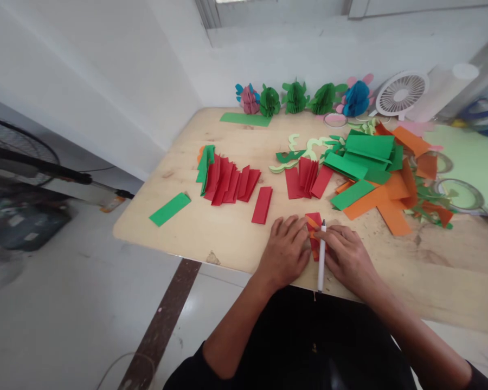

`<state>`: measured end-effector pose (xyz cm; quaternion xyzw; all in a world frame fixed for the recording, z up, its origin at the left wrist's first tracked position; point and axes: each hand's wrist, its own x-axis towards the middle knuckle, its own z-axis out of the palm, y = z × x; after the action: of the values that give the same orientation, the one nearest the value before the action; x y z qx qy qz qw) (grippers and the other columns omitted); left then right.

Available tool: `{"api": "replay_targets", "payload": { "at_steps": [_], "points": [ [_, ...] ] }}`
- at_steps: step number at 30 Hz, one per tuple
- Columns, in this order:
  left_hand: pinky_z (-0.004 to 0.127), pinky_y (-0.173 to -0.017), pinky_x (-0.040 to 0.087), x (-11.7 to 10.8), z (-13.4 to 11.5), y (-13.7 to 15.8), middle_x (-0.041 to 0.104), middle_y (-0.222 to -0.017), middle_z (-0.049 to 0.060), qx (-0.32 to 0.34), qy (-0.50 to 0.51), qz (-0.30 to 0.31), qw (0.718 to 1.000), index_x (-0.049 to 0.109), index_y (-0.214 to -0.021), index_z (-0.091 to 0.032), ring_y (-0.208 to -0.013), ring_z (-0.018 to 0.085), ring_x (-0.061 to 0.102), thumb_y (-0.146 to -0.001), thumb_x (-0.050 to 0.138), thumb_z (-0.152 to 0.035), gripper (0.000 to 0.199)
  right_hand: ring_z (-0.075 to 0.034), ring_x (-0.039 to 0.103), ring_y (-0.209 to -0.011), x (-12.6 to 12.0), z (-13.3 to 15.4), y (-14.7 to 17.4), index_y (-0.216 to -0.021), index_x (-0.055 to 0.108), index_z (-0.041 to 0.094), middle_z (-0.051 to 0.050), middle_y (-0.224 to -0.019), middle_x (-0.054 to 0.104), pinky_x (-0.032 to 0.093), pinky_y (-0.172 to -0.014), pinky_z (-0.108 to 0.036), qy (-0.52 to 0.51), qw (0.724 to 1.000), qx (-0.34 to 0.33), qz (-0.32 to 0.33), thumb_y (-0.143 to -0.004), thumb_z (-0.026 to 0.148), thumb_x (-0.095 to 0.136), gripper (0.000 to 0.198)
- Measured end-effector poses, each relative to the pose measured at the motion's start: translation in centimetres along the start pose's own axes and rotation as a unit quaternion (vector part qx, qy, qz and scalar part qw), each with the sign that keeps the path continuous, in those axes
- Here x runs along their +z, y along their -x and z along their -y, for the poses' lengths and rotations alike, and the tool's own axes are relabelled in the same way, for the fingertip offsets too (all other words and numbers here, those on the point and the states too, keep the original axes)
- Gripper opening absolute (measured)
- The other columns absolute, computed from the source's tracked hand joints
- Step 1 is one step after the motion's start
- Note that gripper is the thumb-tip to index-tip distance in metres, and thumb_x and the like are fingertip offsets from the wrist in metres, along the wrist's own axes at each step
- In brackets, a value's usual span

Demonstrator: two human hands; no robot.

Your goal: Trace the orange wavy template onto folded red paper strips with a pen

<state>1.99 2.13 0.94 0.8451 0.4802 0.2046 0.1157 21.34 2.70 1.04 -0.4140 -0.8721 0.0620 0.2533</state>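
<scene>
A small folded red paper [315, 254] lies near the table's front edge with an orange paper piece [312, 221] on top. My left hand [285, 249] holds the red paper down from its left side, fingers bent and fingertips on it. My right hand [347, 253] is closed around a white pen [321, 262], whose dark tip points away from me over the paper. Part of the orange piece is hidden under my fingers. Just left of my hands lies a single folded red strip [262, 205].
Folded red papers [228, 181] stand in a row at the left, near a green strip [169, 209]. Green papers [366, 157] and orange papers [394, 203] are heaped at the right, beside a tape roll [459, 195]. Paper honeycomb figures [295, 97] and a white fan [400, 95] line the wall.
</scene>
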Motion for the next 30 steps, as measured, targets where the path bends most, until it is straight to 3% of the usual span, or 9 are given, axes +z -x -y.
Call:
{"api": "replay_targets", "payload": {
  "at_steps": [30],
  "points": [
    [0.054, -0.112, 0.03, 0.32, 0.01, 0.09, 0.059, -0.132, 0.012, 0.013, -0.011, -0.025, 1.0, 0.056, -0.113, -0.014, -0.132, 0.03, 0.044, -0.09, 0.047, -0.025, 0.027, -0.028, 0.057, -0.104, 0.01, 0.03, 0.03, -0.127, 0.051, 0.024, -0.009, -0.104, 0.069, 0.045, -0.084, -0.041, 0.005, 1.0, -0.004, -0.001, -0.09, 0.015, 0.052, 0.038]
  ]
}}
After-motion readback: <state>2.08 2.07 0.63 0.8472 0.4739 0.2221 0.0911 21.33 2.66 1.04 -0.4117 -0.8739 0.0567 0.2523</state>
